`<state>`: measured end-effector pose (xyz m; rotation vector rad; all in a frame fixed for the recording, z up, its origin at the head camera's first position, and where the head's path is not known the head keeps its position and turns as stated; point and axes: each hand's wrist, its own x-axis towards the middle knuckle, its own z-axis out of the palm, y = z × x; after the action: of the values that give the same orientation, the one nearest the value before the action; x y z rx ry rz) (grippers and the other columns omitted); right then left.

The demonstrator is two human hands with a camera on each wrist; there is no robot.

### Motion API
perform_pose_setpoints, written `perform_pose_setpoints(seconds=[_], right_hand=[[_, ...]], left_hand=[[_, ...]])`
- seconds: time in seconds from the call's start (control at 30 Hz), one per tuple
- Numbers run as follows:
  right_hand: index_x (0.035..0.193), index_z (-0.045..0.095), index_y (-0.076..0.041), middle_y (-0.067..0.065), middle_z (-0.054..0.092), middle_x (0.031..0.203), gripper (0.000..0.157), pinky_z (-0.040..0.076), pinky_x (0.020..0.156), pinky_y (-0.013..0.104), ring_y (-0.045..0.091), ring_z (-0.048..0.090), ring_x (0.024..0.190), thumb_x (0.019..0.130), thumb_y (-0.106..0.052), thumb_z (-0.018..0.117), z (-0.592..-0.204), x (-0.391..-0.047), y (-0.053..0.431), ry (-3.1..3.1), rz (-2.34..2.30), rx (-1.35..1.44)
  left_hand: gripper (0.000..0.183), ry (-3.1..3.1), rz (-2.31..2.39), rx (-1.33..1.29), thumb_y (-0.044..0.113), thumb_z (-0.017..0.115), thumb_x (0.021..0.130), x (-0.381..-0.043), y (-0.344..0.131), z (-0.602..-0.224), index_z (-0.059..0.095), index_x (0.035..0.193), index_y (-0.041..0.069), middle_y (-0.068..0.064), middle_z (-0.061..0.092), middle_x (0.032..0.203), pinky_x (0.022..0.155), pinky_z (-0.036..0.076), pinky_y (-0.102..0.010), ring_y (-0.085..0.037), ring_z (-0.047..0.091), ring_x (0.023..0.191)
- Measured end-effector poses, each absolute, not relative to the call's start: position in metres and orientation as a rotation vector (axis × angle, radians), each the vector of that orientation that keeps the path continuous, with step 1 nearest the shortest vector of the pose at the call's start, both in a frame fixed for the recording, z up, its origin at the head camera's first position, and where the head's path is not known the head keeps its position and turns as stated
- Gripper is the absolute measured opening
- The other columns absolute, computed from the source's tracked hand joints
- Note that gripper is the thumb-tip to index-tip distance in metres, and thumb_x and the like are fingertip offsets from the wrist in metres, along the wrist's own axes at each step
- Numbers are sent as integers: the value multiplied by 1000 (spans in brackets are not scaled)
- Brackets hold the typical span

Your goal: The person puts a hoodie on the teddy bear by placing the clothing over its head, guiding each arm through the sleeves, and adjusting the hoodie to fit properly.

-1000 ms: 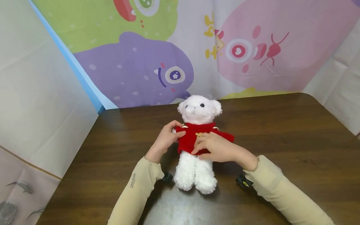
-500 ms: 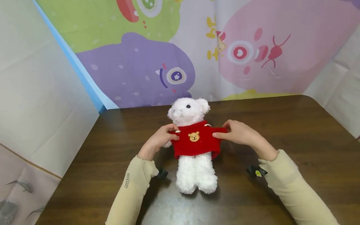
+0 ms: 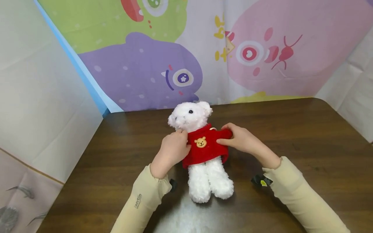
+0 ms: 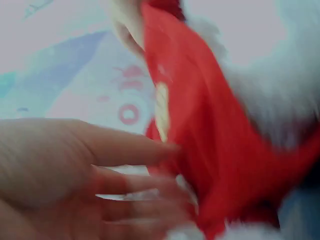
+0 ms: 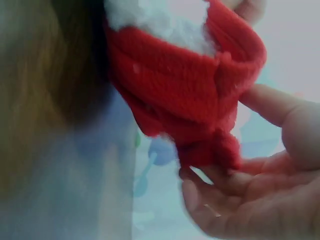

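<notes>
A white teddy bear (image 3: 189, 117) in a red sweater (image 3: 211, 147) is held upright on the table, tilted to the left in the head view. A tan bear-face patch (image 3: 200, 142) marks the sweater's chest. My left hand (image 3: 171, 149) holds the sweater at the bear's left-side shoulder in view, fingers curled by the collar and thumb on the front. In the left wrist view its fingers (image 4: 145, 200) are blurred beside the red cloth. Opposite, my right hand (image 3: 244, 139) pinches the sweater's sleeve (image 5: 225, 150) between thumb and fingers. The bear's arms are hidden.
The dark wooden table (image 3: 291, 145) spreads around the bear. Behind it hangs a cartoon-printed cloth (image 3: 140, 74), with pale cloth walls (image 3: 43, 81) at both sides. Black wrist straps (image 3: 260, 181) show below the beige sleeves (image 3: 297, 191).
My right hand has gone from the sweater's front to the right sleeve and pinches it. My left hand has shifted from the left sleeve up toward the collar. The bear has tilted left.
</notes>
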<state>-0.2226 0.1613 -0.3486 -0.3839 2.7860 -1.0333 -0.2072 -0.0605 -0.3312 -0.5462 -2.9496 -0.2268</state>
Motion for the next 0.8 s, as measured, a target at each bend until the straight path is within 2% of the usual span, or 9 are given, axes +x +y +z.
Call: perform_pose_setpoints(seconds=[0.13, 0.3, 0.4, 0.57, 0.7, 0.8], right_hand=[[112, 46, -10, 4, 58, 95, 48, 46, 66, 29, 16, 54, 76, 74, -34, 63, -350, -220, 155, 2776, -1141, -543], [109, 47, -9, 5, 57, 94, 41, 48, 65, 27, 15, 55, 76, 74, -22, 64, -350, -215, 149, 2795, -1181, -640], [108, 47, -10, 4, 58, 92, 39, 47, 63, 26, 14, 54, 74, 74, -20, 64, -349, -212, 147, 2821, -1160, -621], [109, 48, -11, 3, 54, 77, 34, 42, 54, 27, 16, 48, 61, 78, -22, 60, -341, -208, 149, 2814, -1151, -591], [106, 51, -10, 6, 55, 79, 21, 44, 55, 29, 20, 50, 62, 85, -12, 48, -336, -205, 151, 2715, -1263, -558], [102, 53, -9, 7, 57, 83, 21, 46, 55, 31, 22, 53, 63, 84, -3, 44, -334, -204, 151, 2680, -1310, -546]], left_hand=[[12, -2810, -479, -791, 22, 62, 76, -200, -48, -331, 54, 82, 15, 4, 54, 76, 55, 42, -23, -10, 51, 64], [32, -2683, -539, -1015, 21, 64, 75, -203, -36, -345, 51, 103, 13, 1, 52, 105, 79, 42, -24, -11, 50, 93], [39, -2645, -505, -1015, 22, 65, 74, -207, -32, -354, 50, 108, 13, 2, 51, 111, 86, 39, -25, -11, 47, 102], [31, -2510, -461, -974, 23, 61, 74, -212, -29, -364, 54, 103, 14, 5, 54, 102, 76, 43, -22, -10, 51, 91], [17, -2426, -509, -879, 21, 58, 72, -214, -27, -371, 56, 88, 15, 7, 56, 87, 64, 43, -20, -9, 51, 76], [12, -2388, -566, -831, 18, 59, 71, -215, -27, -375, 55, 81, 15, 7, 56, 81, 58, 42, -19, -8, 49, 68]])
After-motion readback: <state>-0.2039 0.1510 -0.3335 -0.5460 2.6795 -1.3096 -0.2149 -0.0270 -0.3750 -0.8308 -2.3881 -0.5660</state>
